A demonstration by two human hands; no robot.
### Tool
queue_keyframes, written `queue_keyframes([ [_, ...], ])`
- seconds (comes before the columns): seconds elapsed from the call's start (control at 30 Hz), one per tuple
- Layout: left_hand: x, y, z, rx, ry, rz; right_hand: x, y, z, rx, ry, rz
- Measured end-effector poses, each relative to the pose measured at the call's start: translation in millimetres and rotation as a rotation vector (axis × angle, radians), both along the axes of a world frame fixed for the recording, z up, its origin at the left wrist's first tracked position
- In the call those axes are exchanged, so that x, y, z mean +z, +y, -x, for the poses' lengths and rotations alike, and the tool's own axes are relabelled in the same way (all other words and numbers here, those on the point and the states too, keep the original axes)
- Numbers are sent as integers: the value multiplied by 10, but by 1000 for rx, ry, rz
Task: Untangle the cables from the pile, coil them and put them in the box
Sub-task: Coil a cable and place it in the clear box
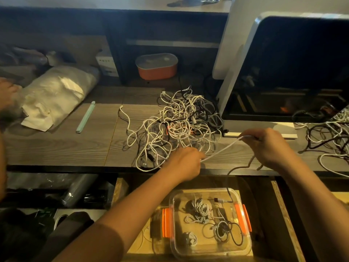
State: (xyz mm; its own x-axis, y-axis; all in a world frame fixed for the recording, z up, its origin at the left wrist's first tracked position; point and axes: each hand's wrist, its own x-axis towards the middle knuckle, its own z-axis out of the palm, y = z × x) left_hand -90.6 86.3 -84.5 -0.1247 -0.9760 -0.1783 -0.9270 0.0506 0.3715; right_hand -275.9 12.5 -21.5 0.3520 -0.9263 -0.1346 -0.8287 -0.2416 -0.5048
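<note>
My fingers [252,133], left hand [186,163] and right hand [268,146], are curled in pinches. The counter [56,148] bears the pile [177,125]. The box [239,246] sits below, holding coils. The white cable [222,149] spans both pinches. I should draw slowly, lest knots tighten.

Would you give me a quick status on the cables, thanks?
Left hand and right hand hold one white cable taut. Pile tangled behind. Box open below, some coils inside.
</note>
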Motion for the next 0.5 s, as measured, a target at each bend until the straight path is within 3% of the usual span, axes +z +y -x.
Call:
queue_keyframes([
  [0.03, 17, -1, 14, 37, 142, -54, -39, -11, -6, -29, -9, 10],
  [0.13, 104, -33, 61, 205, 795, -224, -203, 0, -35, -115, -31, -20],
  [0.17, 161, -53, 72, 244, 918, -226, -271, 18, -41, -125, -20, -52],
  [0.4, 552, -93, 293, 107, 1340, -199, -434, 194, -289, 34, 59, -184],
  [0.5, 588, -205, 372, 326, 1531, 16, -340, 329, -462, 211, 160, -207],
])
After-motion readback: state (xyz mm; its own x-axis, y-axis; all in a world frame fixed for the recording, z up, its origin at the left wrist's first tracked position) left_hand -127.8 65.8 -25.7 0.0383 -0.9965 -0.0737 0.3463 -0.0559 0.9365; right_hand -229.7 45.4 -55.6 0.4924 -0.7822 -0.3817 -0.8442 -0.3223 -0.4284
